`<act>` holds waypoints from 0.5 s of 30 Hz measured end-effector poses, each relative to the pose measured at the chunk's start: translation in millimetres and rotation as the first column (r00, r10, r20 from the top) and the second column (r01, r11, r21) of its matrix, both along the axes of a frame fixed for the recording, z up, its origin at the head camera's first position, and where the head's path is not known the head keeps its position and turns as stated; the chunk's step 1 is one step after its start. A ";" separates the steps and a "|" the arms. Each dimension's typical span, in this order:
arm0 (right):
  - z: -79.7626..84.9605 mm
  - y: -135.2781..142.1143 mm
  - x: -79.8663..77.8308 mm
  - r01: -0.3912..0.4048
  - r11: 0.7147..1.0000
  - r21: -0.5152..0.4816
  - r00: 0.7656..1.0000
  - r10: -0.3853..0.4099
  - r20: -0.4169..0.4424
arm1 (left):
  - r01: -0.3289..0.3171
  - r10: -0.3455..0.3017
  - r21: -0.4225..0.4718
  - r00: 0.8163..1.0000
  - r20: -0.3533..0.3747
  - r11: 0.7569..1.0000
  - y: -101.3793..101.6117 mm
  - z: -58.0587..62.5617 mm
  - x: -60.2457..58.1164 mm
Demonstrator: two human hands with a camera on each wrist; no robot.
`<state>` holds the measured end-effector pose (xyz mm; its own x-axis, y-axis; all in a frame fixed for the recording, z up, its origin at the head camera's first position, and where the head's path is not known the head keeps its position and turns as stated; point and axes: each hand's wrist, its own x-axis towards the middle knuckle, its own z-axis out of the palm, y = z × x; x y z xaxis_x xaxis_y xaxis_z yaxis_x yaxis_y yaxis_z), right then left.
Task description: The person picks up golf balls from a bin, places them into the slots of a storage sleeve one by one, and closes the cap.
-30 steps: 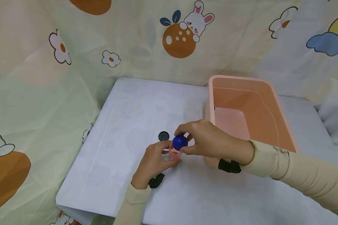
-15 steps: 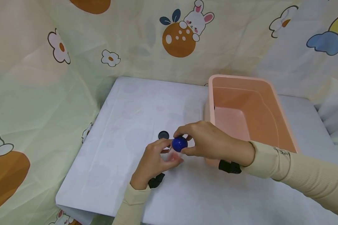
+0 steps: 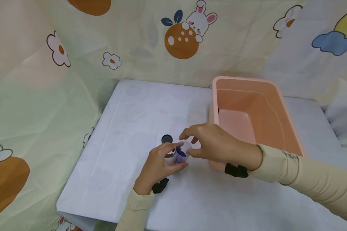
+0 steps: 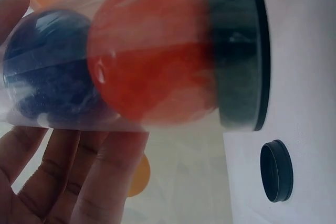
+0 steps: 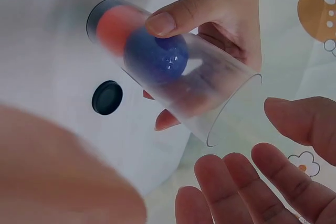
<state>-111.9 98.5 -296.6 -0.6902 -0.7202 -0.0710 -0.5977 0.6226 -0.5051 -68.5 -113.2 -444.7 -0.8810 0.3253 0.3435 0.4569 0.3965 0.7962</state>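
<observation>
My left hand point(image 3: 159, 165) grips a clear plastic tube point(image 5: 210, 85) with its thumb on one side and fingers on the other. Inside, a red-orange ball point(image 4: 152, 51) sits at the end closed by a dark cap point(image 4: 239, 51). Against it rests a blue ball point(image 5: 156, 55), partway along the tube. The other end of the tube is uncovered, its round rim turned toward my right hand point(image 3: 212, 141). That hand holds nothing, its fingers and thumb apart just beyond the rim. A loose black lid point(image 3: 167, 139) lies on the table behind the tube.
A large pink plastic bin point(image 3: 266, 109) stands on the white-covered table point(image 3: 144, 112), just behind my right forearm. A small dark thing point(image 3: 218, 110) shows at its inner left wall. A cartoon-printed curtain point(image 3: 133, 38) hangs along the back and left.
The blue ball has left my right hand's fingers and dropped into the tube, down to the red-orange ball. My left hand keeps its grip; both hands stay nearly in place.
</observation>
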 end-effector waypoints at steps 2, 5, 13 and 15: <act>0.2 1.7 -0.4 0.008 1.000 -0.007 1.000 -0.008 -0.002 | -0.002 0.002 -0.001 1.000 -0.003 1.000 0.7 0.0 -0.2; 1.0 3.7 -1.1 0.016 0.999 -0.029 1.000 -0.016 -0.012 | -0.008 0.008 0.001 1.000 -0.013 1.000 1.6 0.9 0.0; 6.9 7.1 -4.0 0.062 0.995 -0.080 0.996 -0.066 -0.054 | -0.020 0.021 0.008 0.999 -0.036 1.000 1.6 0.3 -0.7; 8.3 8.1 -4.3 0.075 0.993 -0.089 0.995 -0.080 -0.052 | -0.024 0.024 0.003 0.999 -0.036 1.000 1.3 -0.2 -0.8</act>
